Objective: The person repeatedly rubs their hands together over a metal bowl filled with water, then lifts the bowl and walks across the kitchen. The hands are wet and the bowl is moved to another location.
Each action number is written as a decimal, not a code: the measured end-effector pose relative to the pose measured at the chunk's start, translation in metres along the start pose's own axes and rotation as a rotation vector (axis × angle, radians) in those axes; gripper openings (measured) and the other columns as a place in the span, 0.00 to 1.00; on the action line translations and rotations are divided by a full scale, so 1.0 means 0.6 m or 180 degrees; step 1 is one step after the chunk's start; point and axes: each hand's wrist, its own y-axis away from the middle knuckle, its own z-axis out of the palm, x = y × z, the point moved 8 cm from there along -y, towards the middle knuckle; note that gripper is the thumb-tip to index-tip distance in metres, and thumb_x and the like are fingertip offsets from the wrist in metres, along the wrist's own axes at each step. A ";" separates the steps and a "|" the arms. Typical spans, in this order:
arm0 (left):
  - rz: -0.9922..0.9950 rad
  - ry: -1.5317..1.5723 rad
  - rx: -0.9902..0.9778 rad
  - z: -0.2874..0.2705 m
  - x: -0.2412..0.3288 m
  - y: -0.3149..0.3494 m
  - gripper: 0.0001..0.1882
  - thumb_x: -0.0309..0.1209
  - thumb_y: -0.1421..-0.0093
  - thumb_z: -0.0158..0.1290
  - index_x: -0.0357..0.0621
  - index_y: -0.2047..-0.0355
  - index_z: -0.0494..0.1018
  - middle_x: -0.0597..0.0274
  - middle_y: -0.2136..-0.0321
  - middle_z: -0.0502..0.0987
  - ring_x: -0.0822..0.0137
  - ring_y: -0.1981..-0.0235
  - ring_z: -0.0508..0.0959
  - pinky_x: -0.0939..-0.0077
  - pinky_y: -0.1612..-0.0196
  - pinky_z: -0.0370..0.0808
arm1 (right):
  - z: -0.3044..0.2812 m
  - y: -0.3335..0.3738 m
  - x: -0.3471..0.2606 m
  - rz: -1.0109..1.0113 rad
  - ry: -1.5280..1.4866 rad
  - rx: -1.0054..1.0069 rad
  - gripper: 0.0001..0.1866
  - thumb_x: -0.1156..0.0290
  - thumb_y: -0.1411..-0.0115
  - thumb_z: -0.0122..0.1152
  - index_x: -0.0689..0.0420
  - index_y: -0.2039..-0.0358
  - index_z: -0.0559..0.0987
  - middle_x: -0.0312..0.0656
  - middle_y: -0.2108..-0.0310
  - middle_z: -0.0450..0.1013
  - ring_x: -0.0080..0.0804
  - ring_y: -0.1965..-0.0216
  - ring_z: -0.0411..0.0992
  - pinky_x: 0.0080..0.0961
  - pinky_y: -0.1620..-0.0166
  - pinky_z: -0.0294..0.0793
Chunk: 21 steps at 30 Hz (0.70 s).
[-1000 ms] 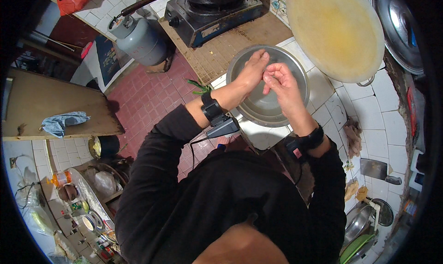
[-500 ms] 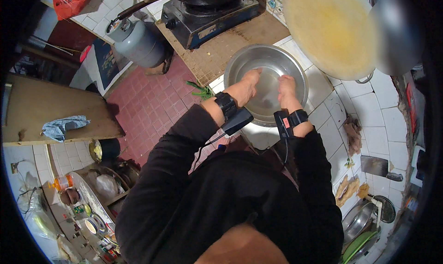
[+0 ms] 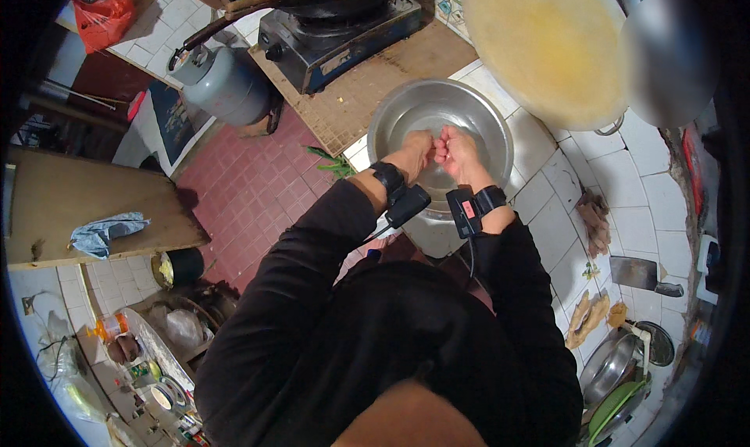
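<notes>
A wide metal basin (image 3: 494,119) with water in it stands on white tiles in front of me. Over its near half my left hand (image 3: 416,148) and my right hand (image 3: 456,152) are brought together, knuckles almost touching. Both have their fingers curled in. Whatever they may hold between them is hidden or too small to make out. Each wrist wears a black strap with a small black box.
Beyond the basin sit a gas stove (image 3: 336,45) with a dark wok and a large round yellowish board (image 3: 547,53). A grey gas cylinder (image 3: 226,88) stands left, green leaves (image 3: 334,164) near the basin. A cleaver (image 3: 634,274) lies at right.
My hands were apart inside the basin with fingers pointing down. Now they have come together, the right one moving left and nearer to me, and the fingers are curled.
</notes>
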 end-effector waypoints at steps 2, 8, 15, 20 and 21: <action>0.0623 -0.0307 0.0151 0.006 0.031 0.030 0.12 0.34 0.38 0.40 0.40 0.73 0.69 0.66 0.83 0.70 0.72 0.83 0.69 0.79 0.80 0.66 | -0.007 0.012 -0.016 -0.0076 0.0240 0.0254 0.09 0.66 0.44 0.50 0.53 0.79 0.68 0.35 0.82 0.64 0.24 0.85 0.59 0.21 0.82 0.56; 0.1807 -0.1004 -0.0481 0.049 0.097 0.105 0.09 0.29 0.39 0.43 0.39 0.68 0.72 0.67 0.79 0.71 0.76 0.78 0.70 0.81 0.73 0.69 | -0.019 0.003 -0.022 0.0022 0.0362 0.0398 0.06 0.64 0.46 0.49 0.50 0.76 0.70 0.33 0.79 0.65 0.24 0.74 0.62 0.34 0.67 0.60; 0.3181 -0.2588 -0.0548 0.072 0.135 0.173 0.08 0.24 0.45 0.47 0.41 0.64 0.70 0.59 0.73 0.73 0.66 0.72 0.75 0.74 0.69 0.73 | 0.012 0.008 -0.011 0.0416 -0.0439 -0.0379 0.12 0.67 0.45 0.40 0.54 0.66 0.72 0.39 0.66 0.72 0.33 0.60 0.67 0.38 0.54 0.61; 0.5066 -0.4005 -0.0332 0.091 0.157 0.254 0.12 0.22 0.52 0.49 0.42 0.65 0.70 0.53 0.71 0.73 0.54 0.71 0.75 0.67 0.71 0.74 | 0.028 0.028 -0.026 0.0359 -0.0753 -0.0257 0.13 0.69 0.45 0.40 0.56 0.63 0.71 0.42 0.60 0.70 0.37 0.56 0.66 0.43 0.52 0.60; 0.5072 -0.3978 -0.0294 0.091 0.162 0.258 0.11 0.22 0.51 0.49 0.42 0.65 0.71 0.52 0.71 0.74 0.52 0.72 0.75 0.67 0.71 0.74 | 0.033 0.032 -0.028 0.0337 -0.0817 -0.0319 0.12 0.69 0.46 0.41 0.55 0.64 0.71 0.42 0.60 0.69 0.37 0.56 0.65 0.44 0.54 0.60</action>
